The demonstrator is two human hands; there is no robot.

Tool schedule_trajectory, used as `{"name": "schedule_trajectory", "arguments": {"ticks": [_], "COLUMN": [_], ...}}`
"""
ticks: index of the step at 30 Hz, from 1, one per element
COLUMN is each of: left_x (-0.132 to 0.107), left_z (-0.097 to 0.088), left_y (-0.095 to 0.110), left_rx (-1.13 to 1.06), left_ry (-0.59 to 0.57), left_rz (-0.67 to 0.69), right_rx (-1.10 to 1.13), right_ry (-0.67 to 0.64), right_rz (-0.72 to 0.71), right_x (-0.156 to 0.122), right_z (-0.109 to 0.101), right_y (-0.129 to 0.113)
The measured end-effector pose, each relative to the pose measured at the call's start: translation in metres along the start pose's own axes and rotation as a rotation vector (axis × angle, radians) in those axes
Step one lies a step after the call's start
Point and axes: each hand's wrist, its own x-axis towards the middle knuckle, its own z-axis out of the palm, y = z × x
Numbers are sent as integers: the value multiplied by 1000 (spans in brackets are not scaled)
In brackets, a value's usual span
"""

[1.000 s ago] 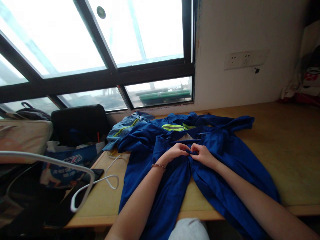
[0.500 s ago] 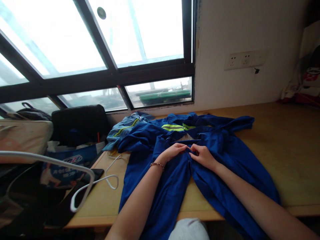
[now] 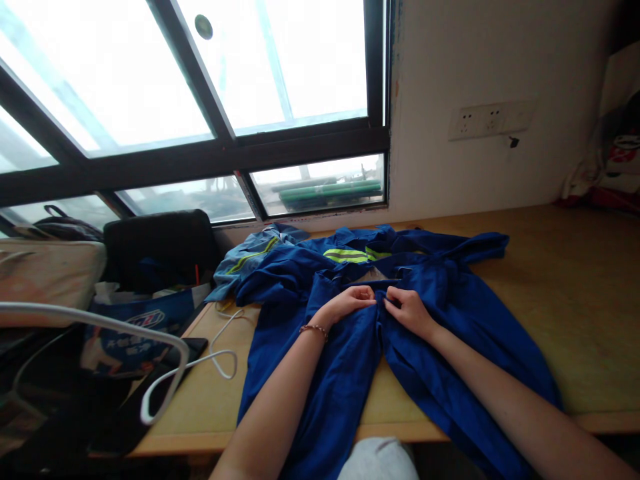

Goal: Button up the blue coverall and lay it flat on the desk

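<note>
A blue work jacket (image 3: 450, 333) with yellow reflective stripes lies spread open on a wooden table (image 3: 575, 313). My left hand (image 3: 347, 301) has a bead bracelet on its wrist. It pinches the left front edge of the jacket near the collar. My right hand (image 3: 407, 308) pinches the right front edge just beside it. Both hands have their fingers curled on the cloth, with the fingertips almost meeting at the jacket's opening.
A white clothes hanger (image 3: 165, 363) sticks over the table's left edge. A black bag (image 3: 160, 247) and a blue printed bag (image 3: 140, 330) sit to the left below the window. Power sockets (image 3: 493, 119) are on the wall. Red and white cloth (image 3: 610, 167) lies far right.
Both hands have slid a little up the jacket's front opening toward the collar, still pinching the two edges. The jacket has barely shifted.
</note>
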Motion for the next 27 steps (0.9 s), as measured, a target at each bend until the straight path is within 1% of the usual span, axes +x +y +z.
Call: {"name": "schedule_trajectory", "arguments": {"ticks": [3, 5, 6, 7, 8, 9, 11, 12, 13, 14, 15, 16, 17, 18, 19, 20, 22, 24, 25, 26, 27], "left_x": [1, 2, 2, 2, 1, -1, -7, -11, -14, -17, -20, -20, -20, -19, -17, -14, -10, -9, -9, -10, -12], "left_z": [2, 3, 1, -1, -4, -8, -20, -26, -31, -37, -41, -44, -46, -46, -45, -43, -35, -23, -16, -9, -1], "left_y": [1, 4, 7, 11, 15, 19, 24, 25, 24, 21, 17, 13, 8, 5, 2, 2, 5, 13, 18, 23, 26], "left_rx": [101, 182, 240, 321, 429, 562, 870, 1018, 1145, 1244, 1315, 1360, 1386, 1400, 1407, 1407, 1391, 1343, 1288, 1194, 1058], "left_ry": [3, 15, 37, 91, 191, 338, 729, 924, 1085, 1197, 1261, 1282, 1269, 1236, 1198, 1163, 1098, 1005, 927, 822, 706], "left_rz": [27, 40, 43, 58, 88, 128, 183, 161, 91, -21, -145, -257, -343, -397, -425, -436, -433, -392, -354, -307, -249], "right_rx": [-31, -94, -148, -217, -299, -390, -573, -644, -687, -694, -666, -618, -564, -515, -478, -448, -372, -237, -150, -56, 34], "right_ry": [68, 118, 162, 221, 289, 362, 498, 538, 545, 507, 423, 309, 190, 88, 16, -30, -81, -132, -163, -201, -239], "right_rz": [38, 44, 50, 59, 72, 94, 195, 283, 389, 496, 585, 637, 649, 627, 581, 522, 396, 293, 248, 206, 171], "right_x": [2, 5, 6, 8, 10, 11, 12, 12, 12, 11, 10, 9, 9, 9, 9, 10, 10, 9, 8, 6, 5], "right_z": [-1, -6, -11, -17, -25, -34, -52, -59, -64, -66, -67, -64, -60, -54, -48, -40, -27, -16, -12, -10, -8], "right_y": [5, 9, 11, 13, 17, 22, 36, 45, 55, 66, 75, 83, 88, 91, 91, 87, 71, 49, 37, 26, 16]}}
